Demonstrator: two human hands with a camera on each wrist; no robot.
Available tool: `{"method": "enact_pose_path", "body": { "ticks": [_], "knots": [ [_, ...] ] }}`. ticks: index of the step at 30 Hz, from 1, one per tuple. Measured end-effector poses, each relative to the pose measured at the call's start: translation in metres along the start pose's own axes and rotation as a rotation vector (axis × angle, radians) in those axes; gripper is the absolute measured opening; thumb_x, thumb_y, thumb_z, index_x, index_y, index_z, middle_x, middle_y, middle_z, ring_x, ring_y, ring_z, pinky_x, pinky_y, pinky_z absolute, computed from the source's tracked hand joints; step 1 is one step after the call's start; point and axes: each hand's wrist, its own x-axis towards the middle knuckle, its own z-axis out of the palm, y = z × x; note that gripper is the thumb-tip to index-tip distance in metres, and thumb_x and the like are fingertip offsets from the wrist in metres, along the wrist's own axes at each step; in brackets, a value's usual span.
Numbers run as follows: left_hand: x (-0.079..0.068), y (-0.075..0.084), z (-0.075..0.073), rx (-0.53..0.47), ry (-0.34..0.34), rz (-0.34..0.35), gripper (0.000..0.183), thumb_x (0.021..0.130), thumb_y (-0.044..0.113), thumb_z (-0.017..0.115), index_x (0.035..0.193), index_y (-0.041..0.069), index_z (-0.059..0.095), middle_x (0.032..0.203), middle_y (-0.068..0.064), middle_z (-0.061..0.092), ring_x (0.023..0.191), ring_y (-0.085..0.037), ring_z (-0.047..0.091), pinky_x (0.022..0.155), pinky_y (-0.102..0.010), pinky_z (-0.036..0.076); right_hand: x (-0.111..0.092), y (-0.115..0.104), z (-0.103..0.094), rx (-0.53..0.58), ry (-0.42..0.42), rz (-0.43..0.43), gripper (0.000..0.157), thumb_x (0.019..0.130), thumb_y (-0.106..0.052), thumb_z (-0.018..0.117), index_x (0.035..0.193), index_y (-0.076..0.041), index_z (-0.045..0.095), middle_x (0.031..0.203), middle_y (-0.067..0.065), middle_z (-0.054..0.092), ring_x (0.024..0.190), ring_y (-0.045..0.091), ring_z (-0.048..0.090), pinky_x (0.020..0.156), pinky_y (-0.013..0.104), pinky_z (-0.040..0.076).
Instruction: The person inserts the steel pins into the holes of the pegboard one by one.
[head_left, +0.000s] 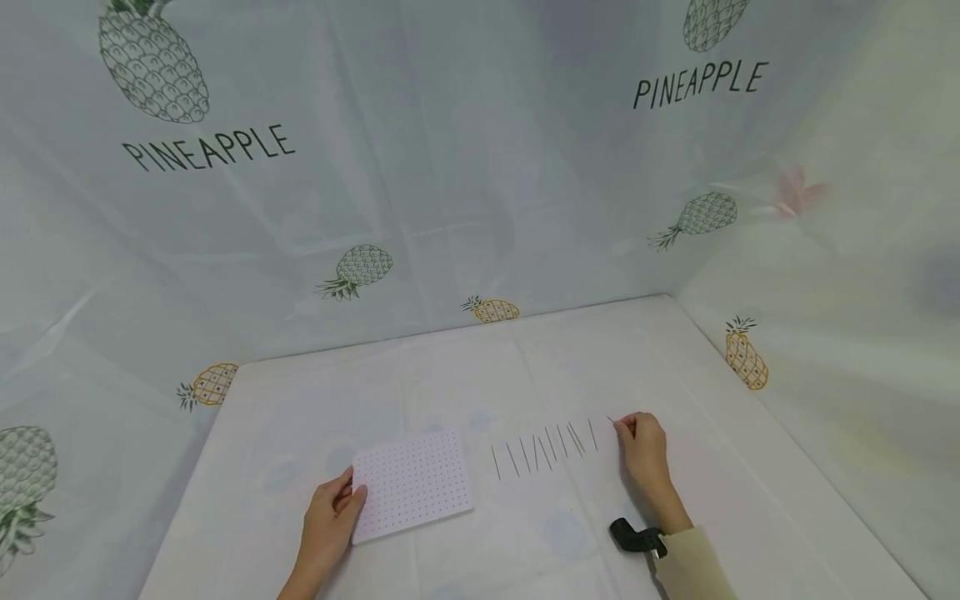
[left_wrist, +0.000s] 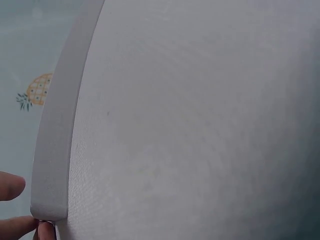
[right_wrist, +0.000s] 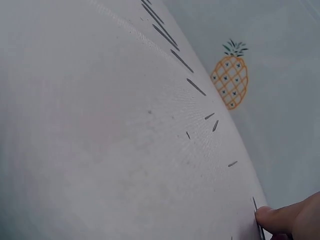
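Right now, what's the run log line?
left hand: holds dotted board | right hand: pinches thin stick | other sticks: in a row

At 4 o'clock the right hand pinches a thin dark stick by the pale bench's edge. Similar sticks slant from 12 to 1 o'clock. At 2 o'clock, an orange-outlined pineapple print marks the grey-blue sheet beyond.
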Motion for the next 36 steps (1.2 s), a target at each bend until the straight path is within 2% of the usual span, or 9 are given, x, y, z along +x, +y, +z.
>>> {"method": "enact_pose_path", "body": {
  "ticks": [10, 19, 26, 31, 34, 36],
  "knots": [
    [-0.003, -0.001, -0.003, 0.010, 0.015, 0.016, 0.052, 0.099, 0.020, 0.063, 0.141, -0.009, 0.049, 0.113, -0.018, 0.055, 0.097, -0.023, 0.051, 0.080, -0.025, 0.045, -0.004, -0.005, 0.001, 0.033, 0.006, 0.015, 0.010, 0.095, 0.001, 0.063, 0.089, 0.010, 0.063, 0.085, 0.017, 0.053, 0.080, 0.029, 0.049, 0.069, 0.036, 0.038],
    [-0.004, -0.007, -0.005, 0.032, 0.023, 0.066, 0.042, 0.101, 0.004, 0.055, 0.140, -0.010, 0.049, 0.113, -0.017, 0.057, 0.097, -0.023, 0.051, 0.079, -0.022, 0.043, -0.004, -0.008, 0.000, 0.066, 0.004, 0.028, 0.008, 0.096, 0.000, 0.063, 0.091, 0.007, 0.063, 0.080, 0.014, 0.061, 0.072, 0.022, 0.052, 0.060, 0.025, 0.040],
    [-0.003, -0.008, -0.006, 0.004, 0.029, 0.106, 0.042, 0.100, 0.001, 0.055, 0.139, -0.011, 0.049, 0.115, -0.019, 0.058, 0.098, -0.023, 0.051, 0.080, -0.019, 0.043, -0.001, -0.010, 0.000, 0.139, -0.006, 0.038, 0.012, 0.095, -0.003, 0.066, 0.102, 0.006, 0.070, 0.092, 0.017, 0.069, 0.080, 0.022, 0.058, 0.065, 0.015, 0.040],
    [-0.002, -0.006, -0.007, 0.037, -0.008, 0.159, 0.043, 0.101, 0.000, 0.051, 0.141, -0.014, 0.043, 0.122, -0.026, 0.053, 0.103, -0.028, 0.051, 0.085, -0.031, 0.045, 0.001, -0.014, 0.001, 0.170, -0.024, 0.039, 0.014, 0.094, -0.002, 0.067, 0.104, 0.005, 0.073, 0.096, 0.018, 0.071, 0.082, 0.020, 0.059, 0.066, 0.013, 0.040],
    [-0.001, -0.007, -0.006, 0.058, -0.026, 0.172, 0.043, 0.103, 0.002, 0.049, 0.142, -0.014, 0.042, 0.126, -0.029, 0.050, 0.107, -0.031, 0.052, 0.088, -0.039, 0.045, 0.002, -0.018, 0.002, 0.184, -0.026, 0.041, 0.012, 0.094, -0.001, 0.067, 0.101, 0.005, 0.074, 0.092, 0.017, 0.071, 0.076, 0.016, 0.058, 0.062, 0.015, 0.042],
    [0.000, -0.007, -0.006, 0.060, -0.031, 0.172, 0.043, 0.104, 0.003, 0.048, 0.143, -0.014, 0.041, 0.127, -0.029, 0.049, 0.107, -0.031, 0.052, 0.088, -0.040, 0.045, 0.003, -0.021, 0.002, 0.208, -0.020, 0.044, 0.011, 0.093, -0.001, 0.068, 0.100, 0.006, 0.073, 0.087, 0.017, 0.070, 0.071, 0.015, 0.059, 0.059, 0.016, 0.043]
  ]
}}
